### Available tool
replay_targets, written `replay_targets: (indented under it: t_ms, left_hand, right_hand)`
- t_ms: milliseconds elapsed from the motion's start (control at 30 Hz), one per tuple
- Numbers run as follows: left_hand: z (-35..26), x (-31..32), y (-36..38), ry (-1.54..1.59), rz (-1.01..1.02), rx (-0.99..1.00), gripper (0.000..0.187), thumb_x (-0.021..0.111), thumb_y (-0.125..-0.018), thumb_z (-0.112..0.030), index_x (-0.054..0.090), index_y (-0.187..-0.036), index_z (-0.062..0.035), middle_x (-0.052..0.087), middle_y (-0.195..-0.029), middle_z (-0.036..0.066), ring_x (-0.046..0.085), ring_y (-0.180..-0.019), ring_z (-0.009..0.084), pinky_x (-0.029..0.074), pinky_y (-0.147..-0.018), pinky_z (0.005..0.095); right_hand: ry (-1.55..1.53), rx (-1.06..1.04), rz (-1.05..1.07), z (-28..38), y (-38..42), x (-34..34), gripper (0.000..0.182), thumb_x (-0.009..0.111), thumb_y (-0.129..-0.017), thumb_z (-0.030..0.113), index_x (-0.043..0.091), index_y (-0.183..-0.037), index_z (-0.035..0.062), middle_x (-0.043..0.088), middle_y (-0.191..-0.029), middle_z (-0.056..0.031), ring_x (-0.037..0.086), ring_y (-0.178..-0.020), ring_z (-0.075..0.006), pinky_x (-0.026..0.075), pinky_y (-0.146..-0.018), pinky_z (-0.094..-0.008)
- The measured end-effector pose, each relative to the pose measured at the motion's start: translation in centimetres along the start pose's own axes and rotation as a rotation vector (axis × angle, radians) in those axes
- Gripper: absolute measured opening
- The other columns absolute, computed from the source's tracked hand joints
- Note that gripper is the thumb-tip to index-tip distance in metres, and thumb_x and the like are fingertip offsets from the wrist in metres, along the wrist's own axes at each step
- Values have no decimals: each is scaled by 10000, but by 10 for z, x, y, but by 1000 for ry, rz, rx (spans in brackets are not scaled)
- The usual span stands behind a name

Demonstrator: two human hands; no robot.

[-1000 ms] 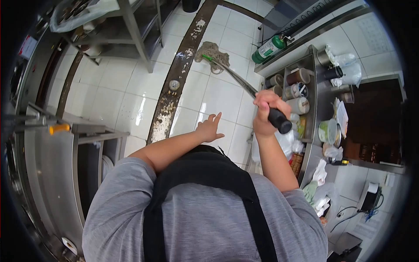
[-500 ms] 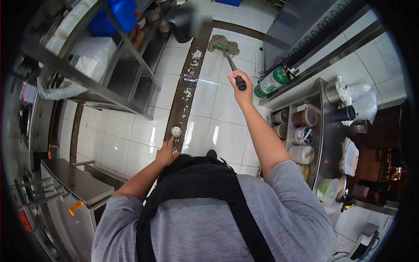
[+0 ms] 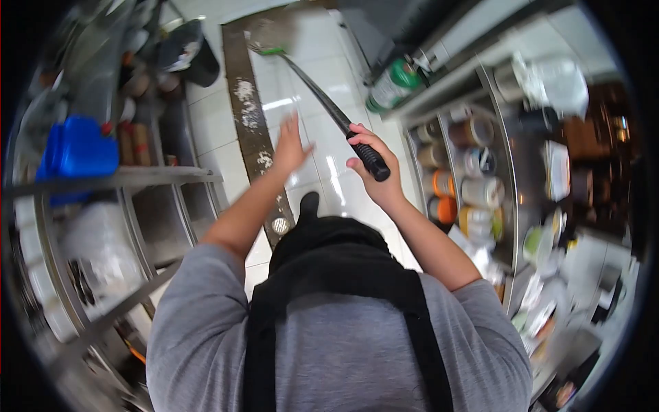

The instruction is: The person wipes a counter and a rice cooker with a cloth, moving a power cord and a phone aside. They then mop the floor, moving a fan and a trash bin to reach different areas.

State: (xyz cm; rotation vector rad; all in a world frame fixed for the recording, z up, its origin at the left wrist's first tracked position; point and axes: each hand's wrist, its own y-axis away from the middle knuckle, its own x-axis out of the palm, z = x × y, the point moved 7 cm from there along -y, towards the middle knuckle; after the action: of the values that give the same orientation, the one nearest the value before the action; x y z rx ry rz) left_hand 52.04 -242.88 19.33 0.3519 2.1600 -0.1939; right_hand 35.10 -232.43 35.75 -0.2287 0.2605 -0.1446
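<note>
The mop handle (image 3: 322,100) slants across the tiled floor, its black grip inside my right hand (image 3: 376,161), whose fingers are wrapped round it. At the handle's far end the mop head (image 3: 269,36), blurred, lies on the floor near the brown channel, with a green clamp showing. My left hand (image 3: 292,147) is raised over the floor to the left of the handle, fingers spread and holding nothing; it does not touch the handle. Below it, a round drain cover (image 3: 279,225) sits in the brown channel (image 3: 248,113), which has whitish patches.
Left are metal shelves (image 3: 154,180) with a blue container (image 3: 82,152), and a black bin (image 3: 199,60) stands beyond. A green cylinder (image 3: 395,86) is near the right wall, beside a shelf unit (image 3: 504,172) with jars. My shoe (image 3: 309,204) shows on the floor.
The view has turned and moved forward. My left hand has lifted from beside the drain cover towards the mop handle. The mop head has shifted left to the channel, and my right hand is nearer my body.
</note>
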Motion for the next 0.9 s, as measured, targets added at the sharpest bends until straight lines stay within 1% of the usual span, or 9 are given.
replay_targets:
  t_ms: [100, 133, 200, 333, 567, 667, 767, 833, 900]
  left_hand:
    - [-56, -15, -87, -113, -28, 281, 1036, 797, -697, -263, 131, -1488, -205, 244, -1461, 236, 359, -1282, 431, 376, -1030, 474]
    - [-75, -10, -100, -192, -86, 423, 762, 752, -737, -223, 379, -1401, -229, 388, -1396, 202, 427, -1245, 361, 378, -1031, 445]
    - [-81, 50, -117, -294, 262, 745, 272, 697, -766, -167, 638, -1032, -160, 617, -1092, 156, 579, -1023, 309, 468, -884, 398]
    - [-182, 88, -32, 265, 310, 927, 194, 665, -752, -167, 508, -661, -99, 546, -587, 97, 565, -601, 325, 441, -546, 428]
    - [-324, 122, 204, 754, 672, 894, 231, 683, -617, -94, 485, -735, -86, 512, -685, 73, 513, -621, 315, 394, -604, 422]
    - [-367, 128, 286, 1044, 965, 1170, 300, 672, -688, -100, 467, -906, -117, 507, -685, 49, 551, -639, 259, 420, -563, 387]
    - [-392, 174, 345, 582, 1657, 1235, 217, 704, -728, -173, 516, -817, -113, 564, -648, 42, 580, -641, 251, 428, -576, 378]
    - [-397, 194, 355, 435, 1724, 1244, 193, 706, -733, -204, 548, -713, -95, 610, -669, 46, 607, -676, 253, 444, -600, 369]
    - [-401, 207, 350, 421, 1640, 1205, 133, 673, -747, -197, 573, -779, -116, 621, -707, 55, 613, -717, 267, 461, -633, 380]
  right_hand:
    - [-61, 96, -34, 41, 43, -43, 420, 792, -657, 20, 583, -1021, 49, 585, -1244, -120, 464, -1274, -316, 379, -1031, -395]
    - [-84, 64, -40, 62, 58, -60, 447, 801, -635, 16, 578, -1021, 48, 586, -1233, -128, 475, -1252, -345, 380, -1029, -416]
    - [-30, 4, 36, 102, 88, -88, 541, 857, -570, 314, 615, -991, 76, 628, -1147, -129, 515, -1191, -358, 384, -1011, -474]
    - [-222, -36, -683, 144, 183, -166, 731, 656, -553, 728, 471, -952, 144, 650, -828, -14, 591, -843, -229, 412, -969, -476]
    - [-155, -431, -1393, 308, 345, -251, 589, 891, -577, 287, 429, -888, 93, 456, -815, -5, 440, -663, -128, 313, -729, -297]
    - [-6, -401, -1334, 393, 396, -266, 497, 869, -540, 297, 491, -786, 87, 444, -703, 11, 442, -571, -125, 335, -667, -306]
    - [326, -337, -1328, 417, 384, -250, 387, 859, -592, 279, 555, -780, 129, 513, -680, 69, 489, -504, -91, 385, -638, -278]
    - [177, -340, -635, 382, 311, -226, 208, 578, -920, 365, 474, -901, 186, 457, -645, 87, 530, -613, -65, 482, -662, -248]
    - [171, -320, -519, 370, 298, -217, 195, 585, -922, 328, 455, -871, 191, 420, -635, 91, 498, -592, -51, 459, -643, -235]
